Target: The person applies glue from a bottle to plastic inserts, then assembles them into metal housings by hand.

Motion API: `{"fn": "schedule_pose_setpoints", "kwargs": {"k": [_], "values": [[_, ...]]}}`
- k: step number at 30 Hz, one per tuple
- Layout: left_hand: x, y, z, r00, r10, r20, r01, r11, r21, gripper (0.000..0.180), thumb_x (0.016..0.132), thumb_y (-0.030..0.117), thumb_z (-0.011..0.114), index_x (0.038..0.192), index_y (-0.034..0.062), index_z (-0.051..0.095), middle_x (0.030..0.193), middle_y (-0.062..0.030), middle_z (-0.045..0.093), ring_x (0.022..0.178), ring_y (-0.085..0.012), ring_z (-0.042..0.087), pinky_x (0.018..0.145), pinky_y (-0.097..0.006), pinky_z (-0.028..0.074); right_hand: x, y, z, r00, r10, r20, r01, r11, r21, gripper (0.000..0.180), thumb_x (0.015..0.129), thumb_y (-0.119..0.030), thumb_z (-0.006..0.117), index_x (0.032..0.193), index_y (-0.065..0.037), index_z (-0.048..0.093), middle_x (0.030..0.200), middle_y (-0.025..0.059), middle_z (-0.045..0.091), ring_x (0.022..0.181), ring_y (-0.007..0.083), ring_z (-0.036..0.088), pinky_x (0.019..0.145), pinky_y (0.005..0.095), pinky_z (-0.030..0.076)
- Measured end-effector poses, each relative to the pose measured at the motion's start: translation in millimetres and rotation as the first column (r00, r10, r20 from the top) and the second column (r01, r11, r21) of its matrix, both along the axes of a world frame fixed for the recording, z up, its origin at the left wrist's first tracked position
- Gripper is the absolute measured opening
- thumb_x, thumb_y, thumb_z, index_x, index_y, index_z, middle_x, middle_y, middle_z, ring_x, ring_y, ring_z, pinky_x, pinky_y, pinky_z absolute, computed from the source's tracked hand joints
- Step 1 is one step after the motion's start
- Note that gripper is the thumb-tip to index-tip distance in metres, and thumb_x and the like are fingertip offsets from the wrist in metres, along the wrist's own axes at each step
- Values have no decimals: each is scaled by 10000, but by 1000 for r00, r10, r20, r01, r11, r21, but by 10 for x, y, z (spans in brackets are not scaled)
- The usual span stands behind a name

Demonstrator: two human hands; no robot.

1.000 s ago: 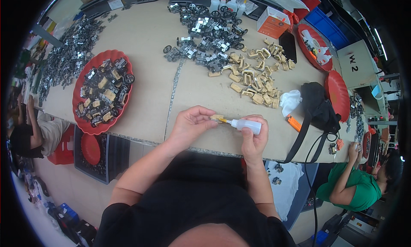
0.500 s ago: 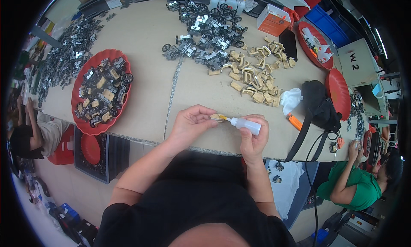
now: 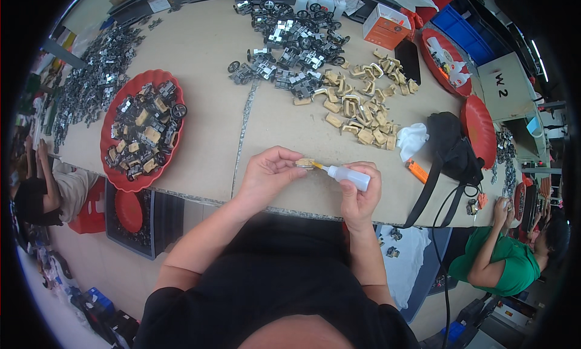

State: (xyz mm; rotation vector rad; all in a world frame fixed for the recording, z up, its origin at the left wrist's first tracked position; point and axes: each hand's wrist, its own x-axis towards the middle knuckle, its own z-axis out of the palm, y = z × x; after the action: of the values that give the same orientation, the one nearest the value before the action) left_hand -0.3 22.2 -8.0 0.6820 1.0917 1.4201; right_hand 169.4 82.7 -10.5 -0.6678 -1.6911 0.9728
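Between its thumb and fingers my left hand pinches a small beige plastic part. My right hand is wrapped round a white squeeze bottle with a yellow nozzle, held tilted on its side. The nozzle's tip points left and meets or nearly meets the beige part; whether they touch I cannot tell. Beyond my hands lies a pile of similar beige parts. Farther back is a heap of black and silver toy vehicle pieces with wheels.
A red scalloped tray of assembled pieces sits left, near a spread of small dark parts. To the right are a crumpled white tissue, an orange lighter and a black bag. A person in green works at far right.
The beige part has turned slightly in my left fingers. My right hand and the bottle have shifted a little to the right.
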Motion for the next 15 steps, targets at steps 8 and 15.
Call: {"fn": "schedule_pose_setpoints", "kwargs": {"k": [8, 15], "values": [[9, 1, 14, 1000, 7, 3, -7, 1000, -16, 197, 756, -78, 569, 938, -15, 529, 902, -96, 601, 824, -116, 579, 752, -229, 476, 14, -14, 9, 1000, 19, -15, -20, 998, -59, 235, 796, -125, 581, 924, 8, 435, 849, 124, 500, 739, 163, 512, 655, 255, 428], [-4, 8, -5, 1000, -5, -3, 5, 1000, -16, 203, 760, -65, 573, 952, -21, 524, 898, -100, 603, 817, -120, 581, 745, -232, 478, 25, -2, -28, 997, -9, -72, 2, 996, -89, 248, 809, -139, 567, 949, 6, 422, 881, 123, 492, 757, 156, 505, 676, 254, 421]]}}
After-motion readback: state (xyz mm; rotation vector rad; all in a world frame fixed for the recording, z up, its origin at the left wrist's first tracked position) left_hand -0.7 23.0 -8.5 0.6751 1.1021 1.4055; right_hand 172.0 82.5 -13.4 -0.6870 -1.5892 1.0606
